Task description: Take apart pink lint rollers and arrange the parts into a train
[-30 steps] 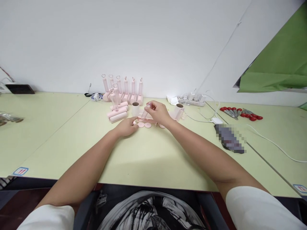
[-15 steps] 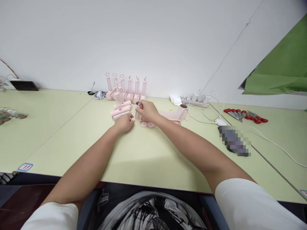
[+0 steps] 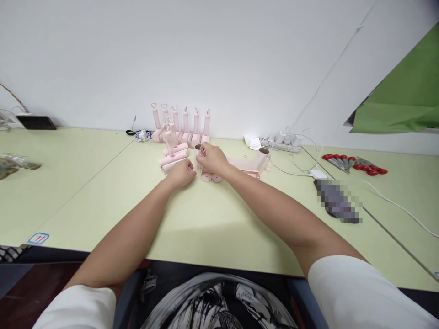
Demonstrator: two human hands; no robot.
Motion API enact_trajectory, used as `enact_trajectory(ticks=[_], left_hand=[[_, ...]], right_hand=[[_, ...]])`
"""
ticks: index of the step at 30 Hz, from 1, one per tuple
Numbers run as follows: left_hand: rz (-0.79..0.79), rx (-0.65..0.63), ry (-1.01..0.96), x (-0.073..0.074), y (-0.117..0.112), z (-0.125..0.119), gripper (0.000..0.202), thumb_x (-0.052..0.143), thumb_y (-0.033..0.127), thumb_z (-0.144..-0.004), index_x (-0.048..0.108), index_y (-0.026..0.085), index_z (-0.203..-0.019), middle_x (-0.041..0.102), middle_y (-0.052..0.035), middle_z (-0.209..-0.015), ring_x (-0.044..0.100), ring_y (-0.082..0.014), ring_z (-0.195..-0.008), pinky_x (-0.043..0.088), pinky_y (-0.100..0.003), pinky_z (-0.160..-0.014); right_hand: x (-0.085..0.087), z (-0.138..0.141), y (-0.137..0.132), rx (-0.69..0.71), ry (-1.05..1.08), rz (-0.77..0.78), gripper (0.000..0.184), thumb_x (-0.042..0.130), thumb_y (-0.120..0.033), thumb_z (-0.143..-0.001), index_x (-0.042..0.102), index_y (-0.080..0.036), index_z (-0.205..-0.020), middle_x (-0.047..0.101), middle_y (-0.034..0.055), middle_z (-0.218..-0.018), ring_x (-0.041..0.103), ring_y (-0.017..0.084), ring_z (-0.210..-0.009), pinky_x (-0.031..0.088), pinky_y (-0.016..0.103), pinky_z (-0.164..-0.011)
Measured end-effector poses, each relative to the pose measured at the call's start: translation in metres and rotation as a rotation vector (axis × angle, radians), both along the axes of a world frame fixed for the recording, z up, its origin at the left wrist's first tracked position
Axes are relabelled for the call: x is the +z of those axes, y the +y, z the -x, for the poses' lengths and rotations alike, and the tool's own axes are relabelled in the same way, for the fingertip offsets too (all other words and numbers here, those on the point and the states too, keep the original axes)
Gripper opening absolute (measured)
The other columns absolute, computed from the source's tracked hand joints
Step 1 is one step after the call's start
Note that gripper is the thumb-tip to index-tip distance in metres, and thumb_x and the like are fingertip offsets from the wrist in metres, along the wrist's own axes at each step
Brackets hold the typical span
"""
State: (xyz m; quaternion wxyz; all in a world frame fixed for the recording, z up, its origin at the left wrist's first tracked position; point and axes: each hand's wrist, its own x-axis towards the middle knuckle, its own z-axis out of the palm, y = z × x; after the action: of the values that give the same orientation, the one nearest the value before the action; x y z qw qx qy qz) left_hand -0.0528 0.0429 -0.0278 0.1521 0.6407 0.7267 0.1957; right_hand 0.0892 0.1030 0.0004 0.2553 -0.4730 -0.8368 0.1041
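Note:
My left hand is closed in a pinch low over the table, a small pale pink piece partly showing at its fingertips. Just right of it, my right hand has its fingers closed on a small clear pinkish part, mostly hidden by the fingers. Under these fingers stands a pale roll with a brown core. Two pink discs lie in front of the right hand. Pink rollers that look like lint rollers lie beyond the left hand, with clear-barrelled handles upright on them.
Several pink handled rollers stand in a row by the wall. To the right are a pink tray, another roll, a power strip with cables, red-handled tools and a blurred dark item.
My left hand has moved slightly right, closer to the roll and my right hand. My right hand stays at the roll with its fingers closed. The view has shifted slightly.

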Motion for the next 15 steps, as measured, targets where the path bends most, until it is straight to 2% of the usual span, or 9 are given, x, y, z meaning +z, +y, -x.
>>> enact_trajectory(ticks=[3, 8, 11, 15], left_hand=[[-0.017, -0.047, -0.041, 0.004, -0.004, -0.001, 0.012, 0.062, 0.021, -0.079, 0.064, 0.018, -0.09, 0.069, -0.0041, -0.087, 0.061, -0.0193, -0.078, 0.037, -0.028, -0.062], [-0.045, -0.037, -0.086, 0.006, -0.007, 0.0, 0.02, 0.062, 0.021, -0.079, 0.062, 0.017, -0.098, 0.066, -0.0029, -0.086, 0.06, -0.0182, -0.075, 0.037, -0.029, -0.061], [-0.04, -0.051, -0.119, 0.009, -0.01, 0.001, 0.024, 0.064, 0.024, -0.078, 0.061, 0.017, -0.101, 0.066, -0.0025, -0.086, 0.06, -0.0179, -0.075, 0.039, -0.028, -0.062], [-0.064, -0.12, -0.171, 0.012, -0.015, -0.006, 0.025, 0.063, 0.027, -0.08, 0.065, 0.017, -0.103, 0.066, -0.0018, -0.085, 0.06, -0.0171, -0.074, 0.042, -0.028, -0.065]], right_hand=[[-0.003, 0.001, 0.002, -0.007, 0.013, 0.02, 0.024, 0.057, -0.025, -0.081, 0.06, -0.02, -0.104, 0.07, 0.0076, -0.096, 0.062, 0.024, -0.085, 0.039, 0.029, -0.066], [-0.005, 0.004, 0.004, 0.001, 0.053, 0.029, 0.02, 0.059, -0.024, -0.079, 0.061, -0.019, -0.098, 0.07, 0.0071, -0.093, 0.06, 0.023, -0.082, 0.037, 0.029, -0.065], [0.005, -0.002, 0.003, 0.015, 0.118, 0.005, 0.015, 0.059, -0.023, -0.079, 0.062, -0.019, -0.093, 0.069, 0.0053, -0.087, 0.059, 0.02, -0.079, 0.037, 0.029, -0.065], [0.029, -0.028, -0.001, 0.004, 0.218, -0.023, 0.015, 0.061, -0.027, -0.076, 0.062, -0.019, -0.089, 0.066, 0.0019, -0.08, 0.057, 0.017, -0.072, 0.037, 0.028, -0.065]])
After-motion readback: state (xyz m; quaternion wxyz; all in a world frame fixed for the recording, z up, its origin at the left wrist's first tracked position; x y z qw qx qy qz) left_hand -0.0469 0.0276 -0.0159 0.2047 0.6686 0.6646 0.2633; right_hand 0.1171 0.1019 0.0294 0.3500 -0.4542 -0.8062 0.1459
